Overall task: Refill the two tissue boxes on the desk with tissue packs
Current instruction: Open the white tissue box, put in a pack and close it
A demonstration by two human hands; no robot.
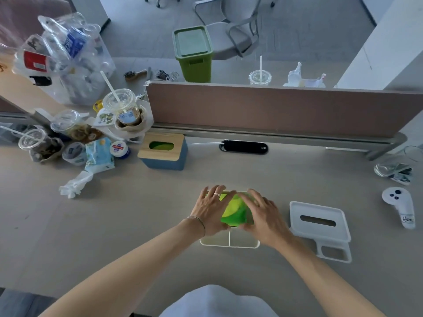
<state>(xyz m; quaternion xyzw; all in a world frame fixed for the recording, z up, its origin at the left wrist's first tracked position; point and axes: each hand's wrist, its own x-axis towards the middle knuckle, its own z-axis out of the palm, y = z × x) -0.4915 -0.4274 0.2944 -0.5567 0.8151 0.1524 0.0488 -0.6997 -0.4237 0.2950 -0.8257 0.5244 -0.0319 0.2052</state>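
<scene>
A green tissue pack [234, 211] sits in the open white tissue box [229, 241] at the desk's middle front. My left hand [211, 209] lies on the pack's left side and my right hand [263, 213] on its right side, both pressing on it. The box's white lid [319, 221], with a slot, lies flat just to the right. A blue tissue box with a wooden lid [163, 151] stands further back to the left, and green shows through its oval opening.
Plastic cups, a blue wet-wipe pack [99, 154], a crumpled white bag [74, 185] and a full clear bag [66, 58] crowd the left. A brown partition [274, 108] closes the back. A white controller [400, 208] and a glass [392, 165] lie at the right.
</scene>
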